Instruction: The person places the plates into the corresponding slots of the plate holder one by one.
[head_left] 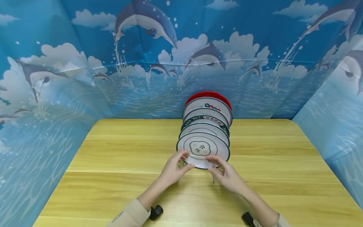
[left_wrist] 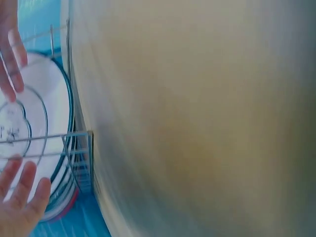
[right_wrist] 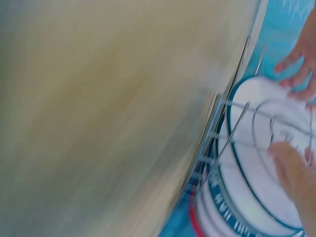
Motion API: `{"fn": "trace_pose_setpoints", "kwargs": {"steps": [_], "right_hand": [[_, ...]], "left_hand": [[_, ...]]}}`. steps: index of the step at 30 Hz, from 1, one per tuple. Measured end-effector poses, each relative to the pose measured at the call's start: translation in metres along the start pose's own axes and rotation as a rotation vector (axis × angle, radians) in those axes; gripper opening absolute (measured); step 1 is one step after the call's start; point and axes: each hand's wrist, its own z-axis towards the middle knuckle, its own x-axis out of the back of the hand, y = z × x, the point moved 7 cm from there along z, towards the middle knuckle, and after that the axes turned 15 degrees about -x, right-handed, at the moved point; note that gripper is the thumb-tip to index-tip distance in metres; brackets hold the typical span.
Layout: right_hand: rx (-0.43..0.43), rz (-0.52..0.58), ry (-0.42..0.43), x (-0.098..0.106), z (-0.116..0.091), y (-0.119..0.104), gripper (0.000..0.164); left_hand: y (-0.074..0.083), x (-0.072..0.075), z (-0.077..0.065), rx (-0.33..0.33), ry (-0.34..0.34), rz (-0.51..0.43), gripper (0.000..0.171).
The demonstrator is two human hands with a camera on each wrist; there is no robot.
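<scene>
A silver wire dish rack (head_left: 213, 179) holds several round plates on edge, one behind another. The front plate (head_left: 184, 143) is white with a dark rim and a printed emblem. My left hand (head_left: 175, 168) is at the rack's front left corner, thumb and fingers apart. At the front right corner is my right hand (head_left: 225, 175), thumb spread from the fingers. In the left wrist view the left hand's fingers (left_wrist: 24, 182) are spread, tips right at the wire. The right wrist view shows the right thumb (right_wrist: 286, 160) extended over the front plate.
Behind the front plate stand more white plates, one with a dark green lettered band (head_left: 193, 119), and a red plate (head_left: 208, 94) at the back. The wooden table (head_left: 127, 142) meets a blue dolphin-print cloth (head_left: 141, 91) behind the rack.
</scene>
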Motion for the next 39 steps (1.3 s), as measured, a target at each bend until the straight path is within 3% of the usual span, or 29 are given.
{"fn": "trace_pose_setpoints", "kwargs": {"steps": [7,12,20,28,32,39], "right_hand": [[0.055,-0.061,-0.100,0.009,0.005,0.003,0.036],[0.033,-0.070,-0.124,0.013,0.005,0.004,0.036],[0.004,-0.026,-0.153,0.026,0.005,0.011,0.035],[0.058,0.022,-0.209,0.028,0.008,0.009,0.038],[0.078,-0.022,-0.214,0.029,0.011,0.010,0.038],[0.019,-0.041,-0.200,0.033,0.015,0.019,0.037]], "left_hand": [[0.006,-0.005,-0.002,0.014,0.054,0.060,0.041],[0.008,-0.009,-0.001,0.026,0.072,0.060,0.042],[0.013,-0.018,0.000,0.043,0.052,0.100,0.043],[0.010,-0.018,0.001,0.043,0.021,0.161,0.048],[0.008,-0.018,0.002,0.047,0.012,0.146,0.047],[0.007,-0.018,0.002,0.065,0.010,0.101,0.048]]}}
